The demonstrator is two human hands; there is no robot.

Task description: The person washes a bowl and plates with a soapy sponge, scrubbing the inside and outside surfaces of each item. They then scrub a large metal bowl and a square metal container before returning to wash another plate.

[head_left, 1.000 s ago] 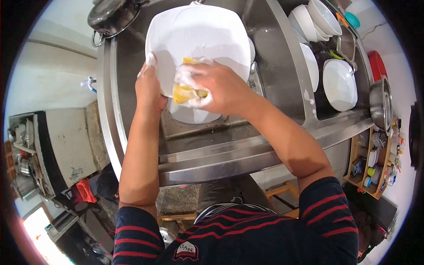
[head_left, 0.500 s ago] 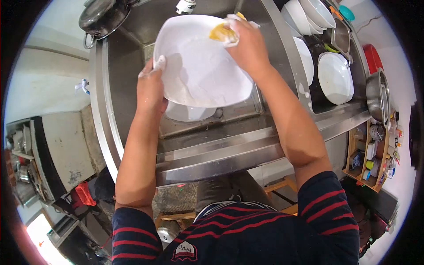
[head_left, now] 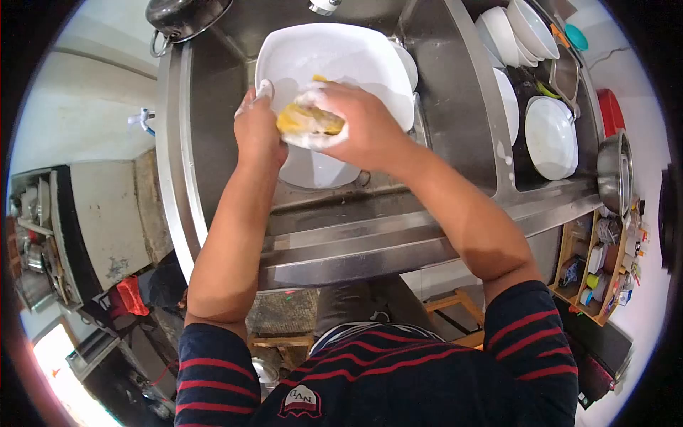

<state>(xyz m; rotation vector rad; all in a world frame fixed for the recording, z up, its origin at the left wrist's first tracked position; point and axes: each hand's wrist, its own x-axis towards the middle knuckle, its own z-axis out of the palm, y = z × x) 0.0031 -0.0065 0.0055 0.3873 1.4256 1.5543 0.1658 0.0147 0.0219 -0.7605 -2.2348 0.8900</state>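
Observation:
A large white square plate (head_left: 341,53) is held up over the steel sink, its face towards the camera. My left hand (head_left: 257,132) grips its left edge, the thumb in suds on the rim. My right hand (head_left: 363,124) is closed on a foamy yellow sponge (head_left: 302,121), which lies against the plate's lower left part close to my left hand. Under the held plate, another white dish (head_left: 319,171) rests in the sink (head_left: 327,213); part of it is hidden.
Right of the sink, a second basin holds stacked white bowls (head_left: 530,28) and white plates (head_left: 549,139). A metal bowl (head_left: 613,171) stands at its right edge. A dark pot (head_left: 186,16) sits at the upper left, and the faucet (head_left: 324,6) is above.
My right hand and the sponge have moved from the plate's upper right edge down and left to its lower left part. The plate is tilted differently.

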